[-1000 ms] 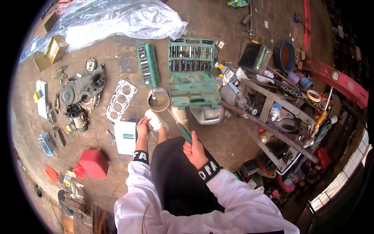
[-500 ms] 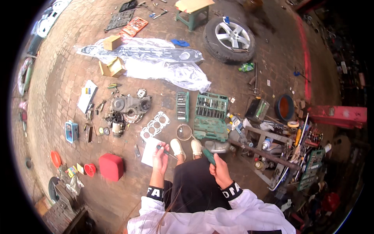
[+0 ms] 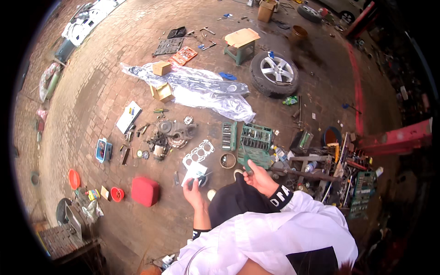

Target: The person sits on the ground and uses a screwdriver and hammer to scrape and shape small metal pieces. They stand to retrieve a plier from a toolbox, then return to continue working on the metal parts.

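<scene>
My right hand (image 3: 262,180) is closed round a green-handled screwdriver (image 3: 248,168); its thin shaft points up towards the open green socket set case (image 3: 255,137). Lower left of it, my left hand (image 3: 194,196) has its fingertips pinched together beside a small dark object, which is too blurred to name. Just beyond those fingertips lies a white sheet of paper (image 3: 196,169) on the ground. A flat metal head gasket (image 3: 199,153) with large round holes lies past the paper. A round ring-shaped part (image 3: 228,160) sits between the gasket and the case.
A dismantled engine part (image 3: 176,133) lies left of the gasket. A red stool (image 3: 145,191) stands to the left, a blue basket (image 3: 104,150) farther out. Plastic-wrapped parts (image 3: 206,94) and a wheel (image 3: 274,73) lie ahead. A metal frame heaped with tools (image 3: 316,172) is at right.
My view has tilted and shifted, so the ground things sit lower and more to the right. The screwdriver has turned more upright, and its shaft now shows. My left hand has drawn nearer the paper.
</scene>
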{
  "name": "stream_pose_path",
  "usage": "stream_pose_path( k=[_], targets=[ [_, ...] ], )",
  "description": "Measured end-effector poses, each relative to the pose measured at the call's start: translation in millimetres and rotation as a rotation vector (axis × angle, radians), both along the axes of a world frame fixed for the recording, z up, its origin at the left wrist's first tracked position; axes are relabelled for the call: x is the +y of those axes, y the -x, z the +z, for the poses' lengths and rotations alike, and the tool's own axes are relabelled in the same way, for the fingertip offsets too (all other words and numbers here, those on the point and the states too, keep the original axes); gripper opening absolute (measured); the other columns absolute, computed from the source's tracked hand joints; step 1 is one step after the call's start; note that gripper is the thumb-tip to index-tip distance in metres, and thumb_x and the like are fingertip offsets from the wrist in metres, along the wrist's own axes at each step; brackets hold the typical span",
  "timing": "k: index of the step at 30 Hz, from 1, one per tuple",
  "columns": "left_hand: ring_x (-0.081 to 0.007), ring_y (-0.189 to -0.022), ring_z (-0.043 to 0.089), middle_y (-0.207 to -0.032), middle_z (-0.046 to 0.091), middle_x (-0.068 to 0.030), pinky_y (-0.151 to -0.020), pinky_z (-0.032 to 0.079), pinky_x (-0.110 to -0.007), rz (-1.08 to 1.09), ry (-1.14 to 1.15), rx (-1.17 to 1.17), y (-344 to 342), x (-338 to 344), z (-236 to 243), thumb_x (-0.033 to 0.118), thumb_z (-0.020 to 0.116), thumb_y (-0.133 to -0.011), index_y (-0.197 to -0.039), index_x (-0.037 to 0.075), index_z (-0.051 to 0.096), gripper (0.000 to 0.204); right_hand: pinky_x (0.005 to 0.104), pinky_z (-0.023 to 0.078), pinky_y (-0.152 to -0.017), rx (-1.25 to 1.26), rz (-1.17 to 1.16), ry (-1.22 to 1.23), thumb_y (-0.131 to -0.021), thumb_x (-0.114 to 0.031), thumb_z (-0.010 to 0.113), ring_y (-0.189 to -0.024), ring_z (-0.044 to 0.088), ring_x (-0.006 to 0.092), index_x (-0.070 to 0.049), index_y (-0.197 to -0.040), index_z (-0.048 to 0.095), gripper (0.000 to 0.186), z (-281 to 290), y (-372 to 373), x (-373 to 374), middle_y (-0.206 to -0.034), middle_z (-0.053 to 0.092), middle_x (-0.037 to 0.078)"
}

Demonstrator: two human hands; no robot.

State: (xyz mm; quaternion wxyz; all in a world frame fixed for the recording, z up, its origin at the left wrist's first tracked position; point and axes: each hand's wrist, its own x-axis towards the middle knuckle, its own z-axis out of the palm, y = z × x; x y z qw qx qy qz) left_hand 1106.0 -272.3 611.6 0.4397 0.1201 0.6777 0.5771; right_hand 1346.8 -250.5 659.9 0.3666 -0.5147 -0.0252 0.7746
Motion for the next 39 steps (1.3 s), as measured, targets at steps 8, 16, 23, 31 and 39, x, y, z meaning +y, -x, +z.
stream_pose_path(
  k=[8,16,23,31,39],
  targets=[
    [-0.018,-0.086,0.057,-0.096,0.058,-0.01,-0.076,0.05,-0.026,-0.01,-0.11,-0.663,49,-46,61,-0.003,0.057,-0.084,-0.099,-0.004,0.055,0.016,0.0218,0.046,-0.074,-0.2,0.372,-0.43,-0.092,-0.031,0.059,-0.089,0.058,0.0076,-0.005,-0.109,0.059,0.031,18,139,-24,-0.098,0.063,0.002],
    [-0.0234,-0.103,0.055,-0.109,0.057,-0.0117,-0.089,0.044,-0.039,-0.077,0.022,-0.855,176,-160,46,0.012,0.045,-0.089,-0.109,0.0,0.051,0.024,0.0294,0.05,-0.078,-0.328,0.622,-0.594,-0.087,-0.02,0.066,-0.093,0.06,0.0151,0.003,-0.117,0.051,0.041,13,287,-131,-0.106,0.062,0.011],
    [-0.0268,-0.107,0.056,-0.116,0.056,-0.0176,-0.093,0.046,-0.039,-0.157,-0.029,-0.9,202,-184,65,0.019,0.041,-0.096,-0.117,-0.006,0.047,0.033,0.0325,0.05,-0.069,-0.693,0.768,-0.904,-0.081,-0.024,0.069,-0.077,0.062,0.0235,-0.002,-0.107,0.049,0.04,64,299,-157,-0.095,0.061,0.012],
    [-0.0302,-0.106,0.057,-0.116,0.056,-0.0207,-0.091,0.05,-0.041,0.084,-0.089,-0.88,205,-192,71,0.019,0.045,-0.099,-0.112,-0.006,0.048,0.029,0.0253,0.046,-0.06,-0.631,0.667,-0.954,-0.084,-0.013,0.066,-0.066,0.056,0.0116,-0.001,-0.114,0.051,0.035,62,276,-149,-0.094,0.059,0.007],
    [-0.0307,-0.105,0.057,-0.118,0.054,-0.0196,-0.09,0.051,-0.041,0.552,-0.1,-0.765,293,-219,55,0.018,0.047,-0.098,-0.124,-0.007,0.038,0.038,0.0222,0.045,-0.065,-0.753,0.527,-0.812,-0.088,-0.013,0.062,-0.071,0.053,0.007,-0.003,-0.111,0.056,0.025,27,244,-103,-0.082,0.059,0.001]
  ],
)
